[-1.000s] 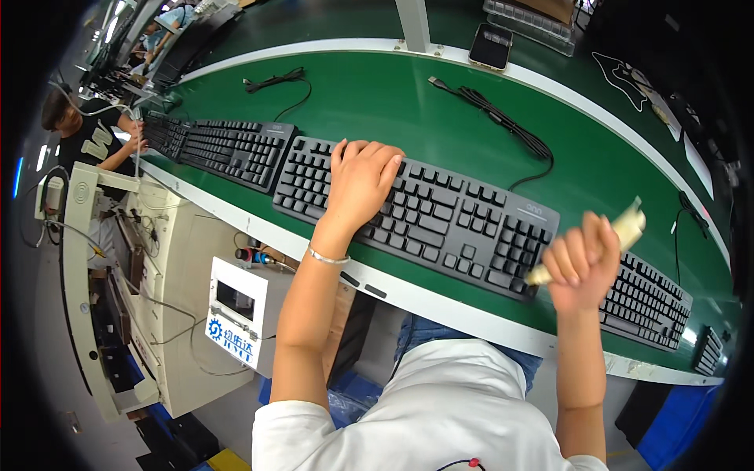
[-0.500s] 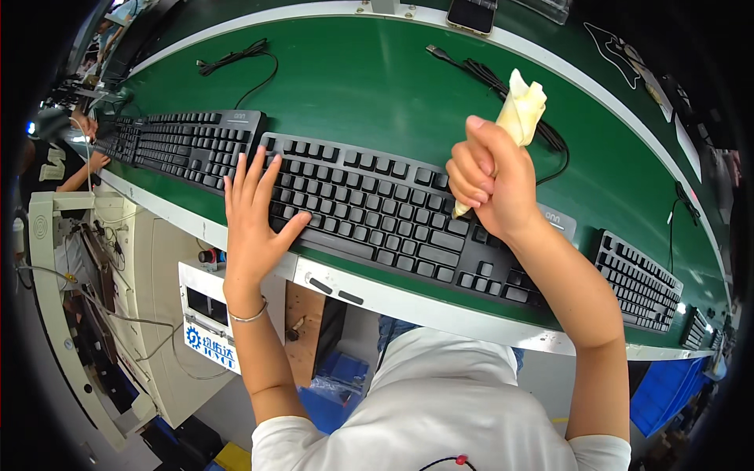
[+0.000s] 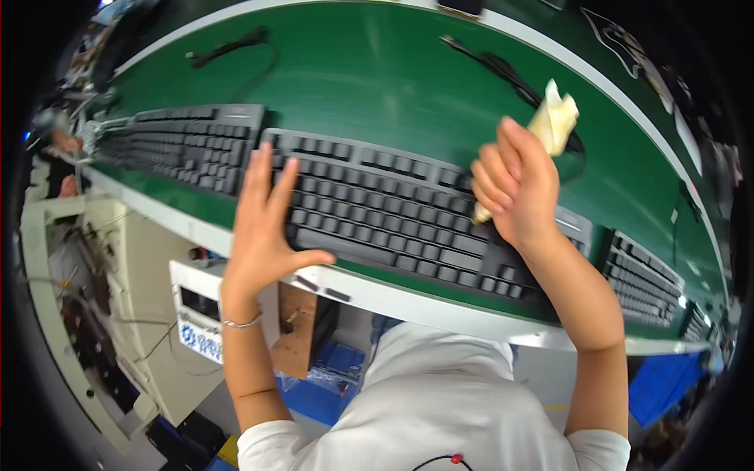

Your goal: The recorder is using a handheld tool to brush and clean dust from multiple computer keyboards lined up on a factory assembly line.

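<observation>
A black full-size keyboard [image 3: 377,206] lies on the green workbench in front of me. My left hand [image 3: 259,228] is spread at its left end, fingers over the left edge and thumb reaching out above the bench's front rim. My right hand [image 3: 520,184] is closed in a fist around a pale yellow wrapped stick [image 3: 554,119]. The stick's ragged, crumpled end sticks up above the fist. Its narrow tip points down at the keys on the keyboard's right part; whether it touches them I cannot tell.
More keyboards lie to the left [image 3: 196,145] and to the right [image 3: 644,279]. Coiled black cables [image 3: 506,69] rest behind them on the green bench [image 3: 361,86]. A white-fronted box [image 3: 196,302] stands below the bench at left. Another person's hand [image 3: 67,143] shows at far left.
My right hand has shifted right with the stick. My left hand has come slightly nearer, its thumb now off the keys. The keyboard sits slightly farther right; the view has moved too.
</observation>
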Available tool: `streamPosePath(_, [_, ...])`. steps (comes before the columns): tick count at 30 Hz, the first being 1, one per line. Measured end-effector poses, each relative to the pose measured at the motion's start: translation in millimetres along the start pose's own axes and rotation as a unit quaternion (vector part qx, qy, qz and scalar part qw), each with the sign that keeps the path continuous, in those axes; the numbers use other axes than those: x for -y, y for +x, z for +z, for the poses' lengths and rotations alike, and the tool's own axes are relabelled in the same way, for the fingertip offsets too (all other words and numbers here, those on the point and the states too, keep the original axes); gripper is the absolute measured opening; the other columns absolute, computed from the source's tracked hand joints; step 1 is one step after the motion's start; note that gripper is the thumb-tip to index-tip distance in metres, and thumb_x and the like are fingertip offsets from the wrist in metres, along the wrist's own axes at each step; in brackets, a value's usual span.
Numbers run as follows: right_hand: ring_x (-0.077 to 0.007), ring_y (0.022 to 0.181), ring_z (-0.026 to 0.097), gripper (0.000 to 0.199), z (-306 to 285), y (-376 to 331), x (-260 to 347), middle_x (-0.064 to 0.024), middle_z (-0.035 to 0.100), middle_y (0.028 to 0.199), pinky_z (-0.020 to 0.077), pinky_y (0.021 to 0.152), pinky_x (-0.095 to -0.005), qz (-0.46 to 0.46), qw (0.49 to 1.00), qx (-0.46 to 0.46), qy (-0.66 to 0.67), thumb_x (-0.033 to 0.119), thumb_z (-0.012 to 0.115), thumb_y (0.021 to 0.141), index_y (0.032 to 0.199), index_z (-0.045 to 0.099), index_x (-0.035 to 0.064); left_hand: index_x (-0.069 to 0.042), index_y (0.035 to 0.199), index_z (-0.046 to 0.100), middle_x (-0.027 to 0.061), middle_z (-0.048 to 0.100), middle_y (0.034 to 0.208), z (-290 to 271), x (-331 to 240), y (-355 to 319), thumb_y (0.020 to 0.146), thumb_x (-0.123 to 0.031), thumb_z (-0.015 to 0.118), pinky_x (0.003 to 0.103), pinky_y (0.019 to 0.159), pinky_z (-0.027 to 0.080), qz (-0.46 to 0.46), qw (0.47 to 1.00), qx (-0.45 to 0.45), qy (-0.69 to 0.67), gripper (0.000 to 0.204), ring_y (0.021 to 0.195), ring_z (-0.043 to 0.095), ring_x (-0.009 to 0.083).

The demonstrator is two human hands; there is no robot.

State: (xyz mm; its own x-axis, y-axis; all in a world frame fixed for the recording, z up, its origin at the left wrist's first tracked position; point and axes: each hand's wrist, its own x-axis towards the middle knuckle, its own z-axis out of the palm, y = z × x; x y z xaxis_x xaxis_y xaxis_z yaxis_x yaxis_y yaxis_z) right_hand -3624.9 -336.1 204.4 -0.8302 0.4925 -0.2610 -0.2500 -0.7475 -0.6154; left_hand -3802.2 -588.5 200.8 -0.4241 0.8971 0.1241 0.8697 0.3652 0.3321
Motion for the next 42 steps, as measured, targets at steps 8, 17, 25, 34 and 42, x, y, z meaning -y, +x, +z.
streamPosePath(8, [-0.0038,0.034,0.015,0.042,-32,-39,12,0.0066,0.025,0.044,0.0132,0.031,-0.0197,-0.028,0.998,-0.051,-0.031,0.029,0.048,0.100,0.062,0.033,0.0182,-0.012,0.151,0.030,0.0229,0.011,0.159,16,-21,-6,0.060,-0.080,0.066,0.049,0.117,0.019,0.030,0.999,0.005,-0.014,0.120,0.146,0.013,0.0427])
streamPosePath(17, [-0.0141,0.047,0.042,0.025,-74,-131,102,-0.0040,0.050,0.061,0.0349,0.043,-0.0268,-0.036,0.968,0.098,-0.228,0.027,0.057,0.097,0.084,0.060,0.0056,-0.013,0.149,0.034,0.0161,0.017,0.159,13,1,-12,0.081,-0.061,0.062,0.049,0.119,0.018,0.045,0.998,-0.026,-0.036,0.087,0.147,0.015,0.0389])
streamPosePath(25, [-0.0402,0.098,0.064,0.053,-66,-241,120,-0.0224,0.068,0.106,0.0508,0.084,-0.0426,0.250,0.520,-0.183,-0.796,0.040,0.058,0.092,0.118,0.061,-0.0059,-0.016,0.146,0.039,0.0089,0.025,0.158,-15,42,-11,0.098,-0.036,0.049,0.055,0.117,0.021,-0.053,0.989,-0.085,0.110,0.053,0.144,0.020,0.0411])
streamPosePath(34, [-0.0367,0.089,0.062,0.048,-79,-199,114,-0.0201,0.066,0.098,0.0495,0.077,-0.0408,0.118,0.546,-0.136,-0.818,0.038,0.059,0.092,0.114,0.061,-0.0051,-0.019,0.147,0.038,0.0102,0.025,0.158,-15,43,7,0.099,-0.037,0.045,0.059,0.115,0.021,-0.028,0.985,-0.085,0.149,0.051,0.144,0.021,0.0432])
streamPosePath(42, [-0.0332,0.080,0.060,0.044,-132,-153,85,-0.0179,0.064,0.090,0.0482,0.070,-0.0390,-0.014,0.562,-0.109,-0.820,0.036,0.060,0.093,0.111,0.062,-0.0042,-0.023,0.147,0.039,0.0105,0.026,0.157,-7,62,13,0.098,-0.037,0.045,0.059,0.114,0.023,-0.007,0.979,-0.074,0.189,0.051,0.143,0.024,0.0397])
